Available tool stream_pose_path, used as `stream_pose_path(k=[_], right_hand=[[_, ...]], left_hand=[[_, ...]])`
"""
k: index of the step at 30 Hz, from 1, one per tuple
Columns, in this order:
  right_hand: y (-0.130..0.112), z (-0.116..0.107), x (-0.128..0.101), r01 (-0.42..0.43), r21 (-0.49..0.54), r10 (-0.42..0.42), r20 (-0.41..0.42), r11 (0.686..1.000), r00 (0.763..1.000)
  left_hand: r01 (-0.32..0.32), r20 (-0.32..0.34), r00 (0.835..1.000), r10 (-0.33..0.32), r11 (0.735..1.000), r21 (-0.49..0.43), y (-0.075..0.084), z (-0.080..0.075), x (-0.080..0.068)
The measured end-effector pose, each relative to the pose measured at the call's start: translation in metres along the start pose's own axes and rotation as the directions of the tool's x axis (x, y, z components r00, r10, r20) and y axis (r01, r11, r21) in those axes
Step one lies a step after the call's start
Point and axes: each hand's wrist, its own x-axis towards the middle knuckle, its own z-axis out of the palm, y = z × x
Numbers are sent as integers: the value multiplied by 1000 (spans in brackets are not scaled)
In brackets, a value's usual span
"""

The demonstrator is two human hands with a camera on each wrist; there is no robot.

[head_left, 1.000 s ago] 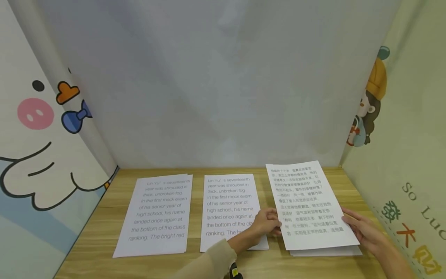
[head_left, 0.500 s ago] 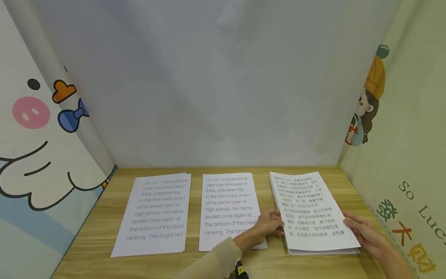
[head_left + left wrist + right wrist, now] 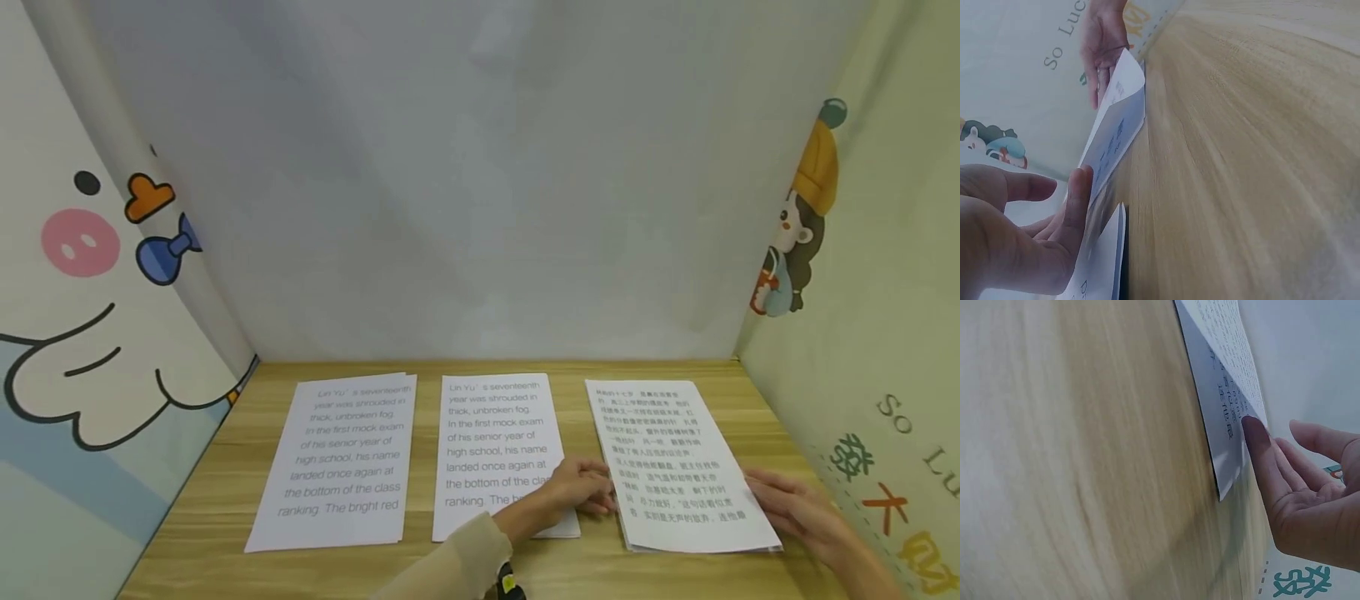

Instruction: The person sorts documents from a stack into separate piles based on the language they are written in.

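Note:
On the right of the table lies a stack of paper with a top sheet (image 3: 675, 467) printed in Chinese characters. Its near edge curls up from the sheet beneath, seen in both wrist views. My left hand (image 3: 577, 487) is at the stack's left edge, its forearm over the middle stack. In the left wrist view the left thumb stands apart from the fingers (image 3: 1075, 206). At the right edge is my right hand (image 3: 791, 512). The right wrist view shows its fingers (image 3: 1260, 450) extended against the raised sheet, the thumb held away.
A middle paper stack (image 3: 491, 442) and a left paper stack (image 3: 341, 467), both in English, lie on the wooden table (image 3: 217, 467). A grey back wall (image 3: 480, 183) and printed side panels enclose the table.
The top sheet has come down onto the stack and slid slightly toward me, now covering most of the paper beneath. The right thumb no longer lies over the sheet's edge.

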Motion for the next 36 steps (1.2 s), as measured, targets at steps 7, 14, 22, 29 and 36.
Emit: stream_pose_path(k=[7, 14, 22, 29, 36], right_hand=[[-2, -8, -4, 22, -53, -21, 20, 998, 1000], [5, -23, -12, 93, 103, -115, 231, 990, 966], [0, -16, -12, 77, 112, -96, 175, 991, 980], [-5, 2, -7, 96, 175, -135, 229, 980, 964], [-16, 24, 0, 74, 167, -114, 243, 983, 963]], left_hand=[[1, 22, 1000, -2, 1000, 22, 4, -7, -6], [-5, 37, 999, 2, 997, 75, 5, -14, -7], [-32, 73, 997, 26, 996, 84, 10, -31, -13], [-60, 128, 991, 45, 992, 112, 15, -58, -20], [-67, 95, 994, 57, 992, 106, 17, -88, -32]])
